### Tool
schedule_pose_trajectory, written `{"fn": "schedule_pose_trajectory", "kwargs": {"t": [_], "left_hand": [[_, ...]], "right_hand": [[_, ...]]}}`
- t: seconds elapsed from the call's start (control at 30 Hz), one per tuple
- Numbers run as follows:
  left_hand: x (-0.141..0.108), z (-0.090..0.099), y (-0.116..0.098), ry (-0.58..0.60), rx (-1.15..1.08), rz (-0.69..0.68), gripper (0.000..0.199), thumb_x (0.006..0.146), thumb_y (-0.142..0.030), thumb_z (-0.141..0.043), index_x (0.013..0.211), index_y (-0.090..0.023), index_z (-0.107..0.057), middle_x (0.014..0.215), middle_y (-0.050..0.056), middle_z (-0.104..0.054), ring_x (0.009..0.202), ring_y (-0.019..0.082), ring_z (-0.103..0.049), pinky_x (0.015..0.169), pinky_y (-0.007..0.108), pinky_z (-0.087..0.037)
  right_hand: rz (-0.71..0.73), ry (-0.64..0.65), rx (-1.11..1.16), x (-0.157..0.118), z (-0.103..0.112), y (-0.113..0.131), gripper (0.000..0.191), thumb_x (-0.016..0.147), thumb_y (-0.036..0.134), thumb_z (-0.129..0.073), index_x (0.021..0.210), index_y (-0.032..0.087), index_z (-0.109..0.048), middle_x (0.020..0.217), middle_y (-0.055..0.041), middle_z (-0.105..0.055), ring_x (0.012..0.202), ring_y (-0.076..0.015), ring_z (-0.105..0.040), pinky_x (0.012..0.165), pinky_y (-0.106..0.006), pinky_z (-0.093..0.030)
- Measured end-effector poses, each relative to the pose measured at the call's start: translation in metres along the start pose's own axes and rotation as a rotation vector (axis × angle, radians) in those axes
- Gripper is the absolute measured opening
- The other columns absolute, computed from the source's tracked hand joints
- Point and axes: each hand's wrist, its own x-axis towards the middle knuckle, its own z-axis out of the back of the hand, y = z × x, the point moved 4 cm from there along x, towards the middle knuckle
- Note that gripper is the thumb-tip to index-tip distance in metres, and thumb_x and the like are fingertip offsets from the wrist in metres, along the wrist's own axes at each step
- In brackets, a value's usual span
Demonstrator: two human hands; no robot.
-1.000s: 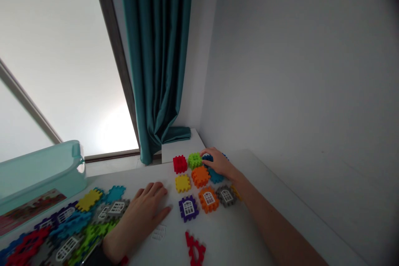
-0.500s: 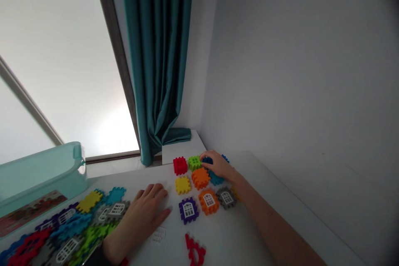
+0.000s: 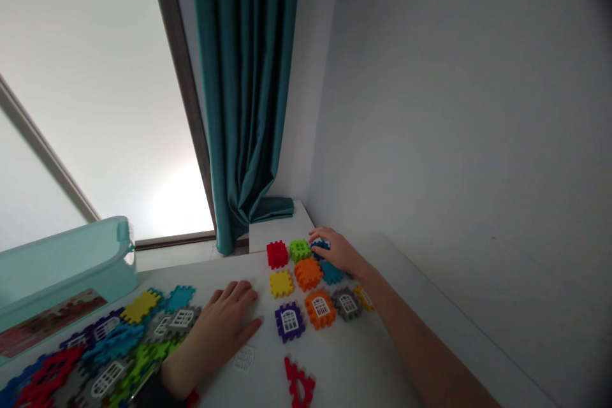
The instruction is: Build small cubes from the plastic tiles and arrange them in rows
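Note:
My left hand (image 3: 224, 322) lies flat on the white table, fingers stretched out and thumb apart, holding nothing. My right hand (image 3: 340, 250) curls over a dark blue toothed building tile (image 3: 321, 245), its thumb in front and its fingers behind; the palm hides part of the tile. Left of it stand stacks of lime green tiles (image 3: 300, 249) and red tiles (image 3: 277, 255). Nearer me are a yellow tile (image 3: 281, 283), an orange stack (image 3: 308, 273) and a teal-blue tile (image 3: 332, 273). Window tiles in purple (image 3: 289, 321), orange (image 3: 320, 309) and grey (image 3: 347, 303) form the front row.
A yellow tile (image 3: 364, 298) lies beside my right forearm. A red arched piece (image 3: 300, 386) and a white window insert (image 3: 245, 357) lie nearer me. Mixed tiles (image 3: 109, 344) are heaped at left before a mint plastic bin (image 3: 67, 261). A wall (image 3: 454, 172) rises at right.
My right hand has shifted slightly, and its fingers reach farther up behind the dark blue tile. The blue piece formerly showing right of that hand is out of sight. My left hand stays put.

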Motion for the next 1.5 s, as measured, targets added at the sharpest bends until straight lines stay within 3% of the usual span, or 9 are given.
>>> {"fn": "schedule_pose_trajectory", "kwargs": {"t": [0.2,0.47,0.73,1.1,1.27,1.5], "left_hand": [[-0.003,0.017,0.004,0.047,-0.088,-0.007,0.029,0.091,-0.034,-0.056,0.118,-0.027,-0.063,0.129,0.007,-0.063,0.118,0.027,-0.06,0.099,0.043,-0.048],[-0.002,0.046,0.012,0.041,-0.013,-0.017,0.033,0.095,-0.042,-0.053,0.122,-0.025,-0.062,0.127,0.008,-0.066,0.117,0.03,-0.062,0.1,0.046,-0.046],[-0.037,0.06,0.033,-0.043,0.038,-0.027,0.027,0.096,-0.039,-0.054,0.116,-0.025,-0.065,0.12,0.007,-0.069,0.109,0.028,-0.066,0.095,0.043,-0.048],[-0.116,0.063,0.046,-0.125,-0.037,-0.101,0.015,0.094,-0.026,-0.057,0.106,-0.023,-0.065,0.111,0.007,-0.067,0.102,0.024,-0.064,0.091,0.036,-0.05],[-0.144,0.057,0.046,-0.173,-0.1,-0.109,0.015,0.094,-0.022,-0.058,0.106,-0.024,-0.067,0.115,0.005,-0.065,0.108,0.024,-0.062,0.095,0.035,-0.05],[-0.158,0.043,0.045,-0.263,-0.046,-0.091,0.015,0.095,-0.022,-0.056,0.103,-0.024,-0.068,0.107,0.004,-0.066,0.104,0.025,-0.062,0.091,0.039,-0.048]], "right_hand": [[0.07,0.033,-0.021,-0.002,-0.001,0.044,0.015,0.087,0.016,-0.061,0.099,0.02,-0.069,0.116,-0.0086,-0.07,0.114,-0.0246,-0.062,0.105,-0.045,-0.044],[0.151,0.125,-0.023,-0.012,-0.024,0.116,0.012,0.091,0.017,-0.059,0.099,0.022,-0.068,0.111,-0.0059,-0.071,0.113,-0.0242,-0.061,0.109,-0.047,-0.04],[0.097,0.176,0.005,-0.033,-0.057,0.153,0.014,0.092,0.02,-0.06,0.103,0.023,-0.068,0.116,-0.0052,-0.07,0.116,-0.0229,-0.061,0.107,-0.043,-0.042],[0.164,0.293,-0.008,-0.058,-0.11,0.217,0.013,0.092,0.018,-0.06,0.101,0.022,-0.069,0.11,-0.0058,-0.073,0.109,-0.0236,-0.064,0.102,-0.042,-0.043],[0.21,0.315,0.003,-0.07,-0.133,0.233,0.027,0.092,0.01,-0.054,0.112,0.023,-0.067,0.116,-0.0054,-0.071,0.112,-0.0223,-0.062,0.103,-0.04,-0.041],[0.141,0.33,-0.073,-0.086,-0.14,0.248,0.053,0.086,-0.004,-0.039,0.125,0.024,-0.063,0.118,-0.0061,-0.07,0.115,-0.0212,-0.06,0.104,-0.039,-0.038]]}}
